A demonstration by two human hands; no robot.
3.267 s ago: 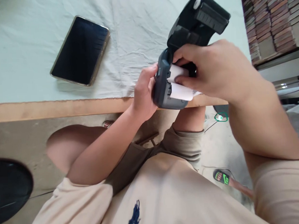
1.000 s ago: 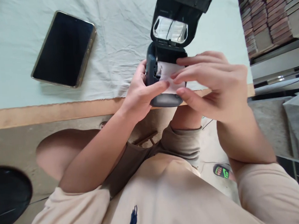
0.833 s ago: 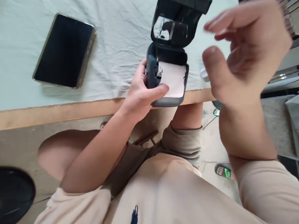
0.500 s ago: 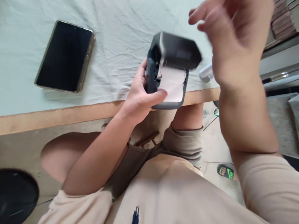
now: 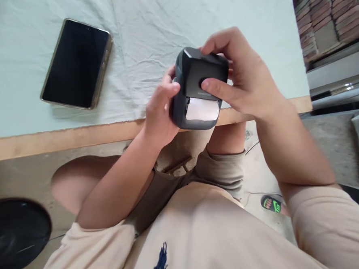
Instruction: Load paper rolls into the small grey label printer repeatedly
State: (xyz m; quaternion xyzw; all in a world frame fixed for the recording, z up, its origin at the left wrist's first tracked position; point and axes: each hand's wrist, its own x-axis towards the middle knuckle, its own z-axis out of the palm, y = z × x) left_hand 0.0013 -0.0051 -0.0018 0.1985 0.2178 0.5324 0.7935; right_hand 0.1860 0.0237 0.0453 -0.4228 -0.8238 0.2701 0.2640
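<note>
One printer (image 5: 199, 88) above the table edge (image 5: 76, 136), my left hand (image 5: 160, 111) clasping its side, my right hand (image 5: 239, 78) gripping its lid, one paper strip (image 5: 202, 109) sticking out, one tablet (image 5: 76, 63) on the cloth (image 5: 146, 39).

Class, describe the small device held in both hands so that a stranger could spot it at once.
Start at the pale cloth-covered table and follow its wooden front edge. There the left hand and right hand grip a dark grey boxy printer. Unlike the flat black tablet lying nearby, it is chunky, with white paper showing at its front.
</note>
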